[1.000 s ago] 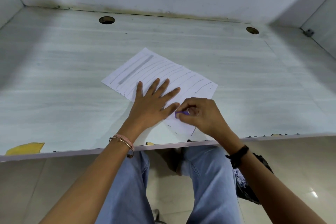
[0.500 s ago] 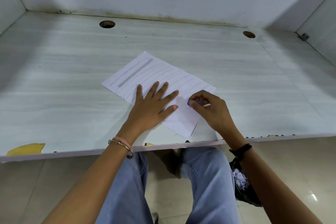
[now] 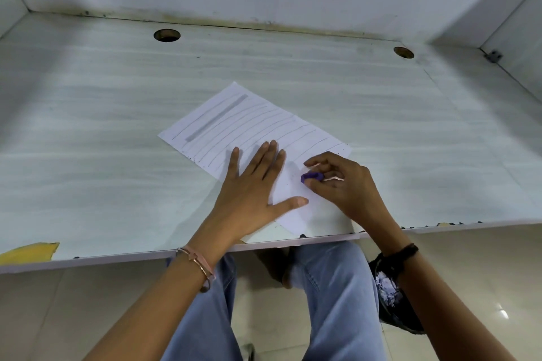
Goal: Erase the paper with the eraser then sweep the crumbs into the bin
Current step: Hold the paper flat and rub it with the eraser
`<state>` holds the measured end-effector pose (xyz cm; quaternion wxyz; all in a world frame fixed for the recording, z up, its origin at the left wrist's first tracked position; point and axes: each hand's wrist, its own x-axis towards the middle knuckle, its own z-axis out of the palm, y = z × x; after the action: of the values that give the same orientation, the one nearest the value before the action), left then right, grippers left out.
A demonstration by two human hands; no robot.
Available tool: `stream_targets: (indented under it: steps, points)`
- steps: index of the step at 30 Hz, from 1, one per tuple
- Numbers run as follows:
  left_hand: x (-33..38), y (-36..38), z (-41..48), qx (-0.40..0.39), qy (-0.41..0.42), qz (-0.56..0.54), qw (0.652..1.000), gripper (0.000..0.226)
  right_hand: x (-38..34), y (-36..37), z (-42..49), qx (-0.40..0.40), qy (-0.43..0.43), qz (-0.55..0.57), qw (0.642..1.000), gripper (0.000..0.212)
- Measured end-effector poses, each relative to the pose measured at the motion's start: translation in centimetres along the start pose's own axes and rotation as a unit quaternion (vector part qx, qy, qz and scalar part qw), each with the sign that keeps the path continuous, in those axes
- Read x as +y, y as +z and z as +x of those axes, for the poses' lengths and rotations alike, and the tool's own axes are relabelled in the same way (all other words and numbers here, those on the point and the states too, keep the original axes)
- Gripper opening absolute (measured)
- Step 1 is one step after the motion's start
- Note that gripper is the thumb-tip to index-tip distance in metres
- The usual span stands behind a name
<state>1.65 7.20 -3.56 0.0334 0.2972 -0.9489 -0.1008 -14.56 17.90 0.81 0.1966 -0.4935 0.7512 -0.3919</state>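
Note:
A white sheet of lined paper (image 3: 234, 123) lies at a slant on the pale desk (image 3: 88, 141), with a grey pencil bar near its far corner. My left hand (image 3: 252, 193) presses flat on the sheet's near half, fingers spread. My right hand (image 3: 343, 184) pinches a small purple eraser (image 3: 311, 176) between thumb and fingers and holds it against the paper's right part. A dark bin (image 3: 393, 299) with whitish scraps inside sits on the floor under the desk's right side, partly hidden by my right forearm.
Two round cable holes (image 3: 166, 35) (image 3: 403, 52) sit near the desk's back edge. White walls close in the back and both sides. A yellow patch (image 3: 29, 252) marks the front left edge. My knees in blue jeans (image 3: 331, 296) are below the desk.
My right hand slid the eraser away from me across the paper, then back toward the sheet's middle. My left hand stayed pressed on the paper.

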Motion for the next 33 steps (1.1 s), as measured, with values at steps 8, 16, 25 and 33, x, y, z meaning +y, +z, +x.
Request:
stream_targets:
  steps: [8, 16, 25, 33]
  points:
    - [0.2, 0.5, 0.4, 0.006, -0.004, 0.018, 1.000, 0.111, -1.3, 1.3, -0.6, -0.052, -0.064, -0.009, 0.997, 0.014]
    - [0.2, 0.7, 0.4, 0.019, -0.003, 0.007, 1.000, 0.105, -1.4, 1.0, 0.6, -0.051, -0.064, -0.063, 0.995, 0.016]
    - [0.1, 0.8, 0.3, 0.029, 0.001, 0.002, 1.000, 0.093, -1.4, 0.8, 0.5, -0.042, -0.072, -0.071, 0.994, 0.015]
    - [0.2, 0.9, 0.3, 0.022, -0.006, -0.001, 1.000, 0.093, -1.5, 0.9, 0.6, -0.042, -0.078, -0.085, 0.992, 0.014]
